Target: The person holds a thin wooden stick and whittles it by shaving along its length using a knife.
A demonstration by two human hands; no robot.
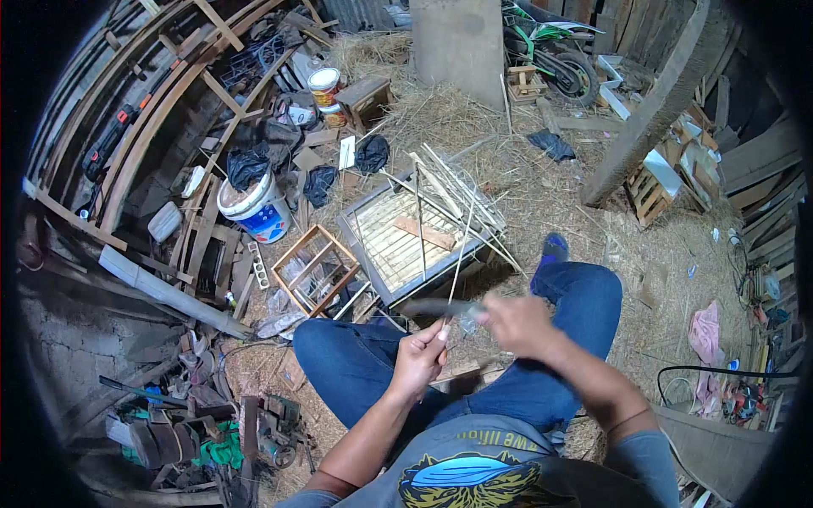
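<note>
A: So where was the thin strip (458, 262) being held?

B: Near its lower end, by the left hand (417, 362), fingers closed around it and thumb laid against it. It was pointed up and away from the lap, towards the slatted worktop (366, 262).

A: And the right hand (518, 325)?

B: Pretty blurred tbh. It seemed to be closed on the handle of a knife (428, 309), with the blade crossed over the strip just above the left thumb. Whether the edge was touching couldn't be made out.

A: How would it have handled?

B: Judged by its thinness: light, a bit springy, stiff enough to be held out from one end. Probably easily split or snapped if bent hard, and more splintery than slippery. Best gripped firmly near the lower end, fingers kept well clear of the blade. The loose sticks (437, 184) piled on the worktop looked much the same.
</note>
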